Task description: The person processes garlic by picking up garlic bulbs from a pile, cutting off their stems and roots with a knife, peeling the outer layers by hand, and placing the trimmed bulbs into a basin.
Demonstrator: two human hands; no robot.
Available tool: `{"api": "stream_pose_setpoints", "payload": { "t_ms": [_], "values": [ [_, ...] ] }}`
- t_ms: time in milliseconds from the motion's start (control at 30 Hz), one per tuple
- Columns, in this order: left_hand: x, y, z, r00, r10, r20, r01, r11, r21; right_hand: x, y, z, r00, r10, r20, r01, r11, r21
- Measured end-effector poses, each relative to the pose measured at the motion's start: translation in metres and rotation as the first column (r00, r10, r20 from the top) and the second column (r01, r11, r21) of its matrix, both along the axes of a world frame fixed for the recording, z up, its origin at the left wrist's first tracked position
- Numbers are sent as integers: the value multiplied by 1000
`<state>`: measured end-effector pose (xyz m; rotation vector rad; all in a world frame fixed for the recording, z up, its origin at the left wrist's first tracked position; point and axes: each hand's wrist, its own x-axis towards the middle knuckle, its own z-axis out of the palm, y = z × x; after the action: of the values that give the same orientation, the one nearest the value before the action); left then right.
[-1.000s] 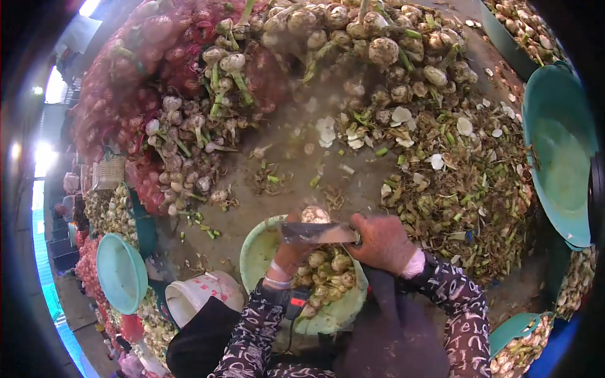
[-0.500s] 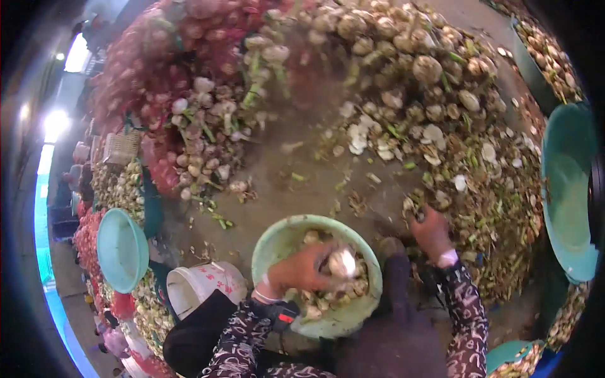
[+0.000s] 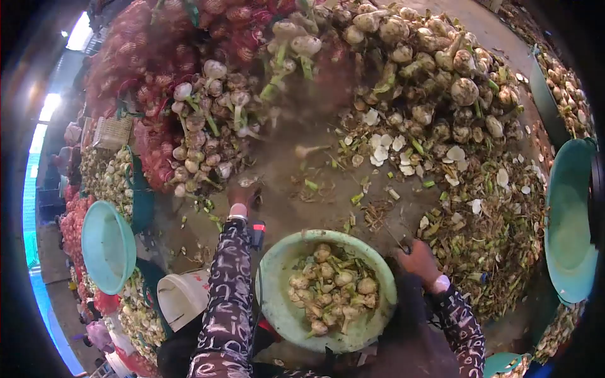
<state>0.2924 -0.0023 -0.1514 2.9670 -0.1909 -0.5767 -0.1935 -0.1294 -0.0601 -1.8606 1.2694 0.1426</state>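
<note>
Right hand [image 3: 418,261]: near right, beside the basin's far-right rim; fingers curled closed around the handle end of a thin knife [image 3: 395,240].
Knife axis: blade slants from the fist toward far left, tip leading; seen nearly edge-on.
Left hand [image 3: 242,196]: reached out left, at the near edge of the stalked garlic bulbs [image 3: 205,151]; finger spread and any grip not determinable, view too dark.
Basin [image 3: 273,286]: near centre, holding trimmed bulbs [image 3: 331,283]; presumably set there for reach by either hand.
Scrap heap [image 3: 485,239]: right, apparently kept clear of the basin.
</note>
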Motion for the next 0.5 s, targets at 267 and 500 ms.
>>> {"api": "stream_pose_setpoints", "payload": {
  "t_ms": [267,500],
  "values": [
    [-161,-32,113,722,-604,-337,167,625,-763,42,-1,49,941,35,337,-25,999,-35],
    [-233,-27,135,423,-906,-32,530,276,-802,52,-3,98,907,333,257,-289,937,-195]
  ]
}}
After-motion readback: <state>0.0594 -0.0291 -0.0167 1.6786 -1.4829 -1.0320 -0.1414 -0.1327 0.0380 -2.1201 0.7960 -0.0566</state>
